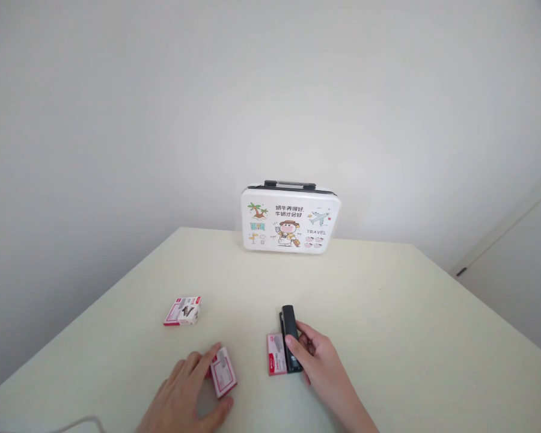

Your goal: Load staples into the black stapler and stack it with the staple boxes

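My right hand (318,361) grips a black stapler (290,337) from its right side, with the thumb on top. Just left of the stapler, and partly covered by it, is a red-and-white staple box (276,353). A second small pink-and-white staple box (224,374) is between the forefinger and thumb of my left hand (183,391). The forefinger is at its upper end and the thumb at its lower end. Farther off to the left, beyond both hands, rests a third staple box (183,311) with a dark picture on its side.
A white case (291,219) with a black handle and cartoon prints stands upright at the table's back edge, near the wall. The pale table (379,300) narrows toward the back. A thin cable (83,419) curves in at the lower left.
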Tool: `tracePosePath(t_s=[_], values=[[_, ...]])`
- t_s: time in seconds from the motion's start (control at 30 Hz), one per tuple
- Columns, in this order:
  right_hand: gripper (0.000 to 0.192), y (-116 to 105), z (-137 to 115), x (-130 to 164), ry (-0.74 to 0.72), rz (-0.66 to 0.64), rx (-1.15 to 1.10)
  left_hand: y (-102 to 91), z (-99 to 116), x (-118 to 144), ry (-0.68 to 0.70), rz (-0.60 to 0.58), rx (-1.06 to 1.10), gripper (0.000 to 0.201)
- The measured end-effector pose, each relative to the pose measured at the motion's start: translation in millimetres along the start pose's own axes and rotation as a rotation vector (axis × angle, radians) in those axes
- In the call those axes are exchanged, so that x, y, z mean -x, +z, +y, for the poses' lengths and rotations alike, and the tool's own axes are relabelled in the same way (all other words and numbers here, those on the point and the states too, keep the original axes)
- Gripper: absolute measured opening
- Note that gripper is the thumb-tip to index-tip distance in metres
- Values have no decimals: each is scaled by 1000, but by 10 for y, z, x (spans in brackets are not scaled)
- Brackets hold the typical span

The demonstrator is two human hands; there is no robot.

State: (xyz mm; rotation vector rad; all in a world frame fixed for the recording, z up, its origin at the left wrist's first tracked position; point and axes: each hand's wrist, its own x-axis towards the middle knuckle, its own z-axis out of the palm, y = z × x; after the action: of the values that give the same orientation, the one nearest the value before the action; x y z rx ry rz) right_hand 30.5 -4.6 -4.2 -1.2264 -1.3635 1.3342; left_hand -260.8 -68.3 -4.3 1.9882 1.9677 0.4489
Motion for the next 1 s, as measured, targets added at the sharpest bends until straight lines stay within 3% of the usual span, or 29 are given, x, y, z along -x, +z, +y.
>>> tracePosePath(t_s=[0.13, 0.23, 0.33, 0.47, 0.53, 0.6, 0.67, 0.73, 0.8, 0.87, 1.0], values=[[59, 5, -15, 1, -4, -6, 6, -27, 353, -159, 148, -10, 159, 53], [57, 2, -11, 20, -16, -10, 2, -56, 699, -344, 272, -1, 255, 55], [56, -6, 18, 51, -16, -8, 1, -28, 992, -470, 362, -82, 255, 56], [55, -7, 44, 83, -12, 4, -7, 23, 1103, -514, 408, -154, 280, 65], [55, -4, 37, 90, -10, 8, -8, -10, 962, -548, 412, -145, 337, 70], [54, -2, 26, 92, 0, 13, -12, -108, 660, -635, 353, -33, 377, 57], [53, -5, 17, 89, 13, 9, -19, -256, 237, -774, 207, 224, 332, 38], [54, -10, 11, 86, 23, 3, -24, -419, -207, -928, 42, 442, 194, 44], [56, -15, 7, 84, 29, -5, -27, -555, -563, -1039, -57, 373, 2, 59], [58, -18, 2, 87, 31, -12, -33, -635, -782, -1066, -77, 297, -44, 63], [56, -16, 3, 100, 26, -10, -36, -592, -948, -825, -103, 207, -91, 62]])
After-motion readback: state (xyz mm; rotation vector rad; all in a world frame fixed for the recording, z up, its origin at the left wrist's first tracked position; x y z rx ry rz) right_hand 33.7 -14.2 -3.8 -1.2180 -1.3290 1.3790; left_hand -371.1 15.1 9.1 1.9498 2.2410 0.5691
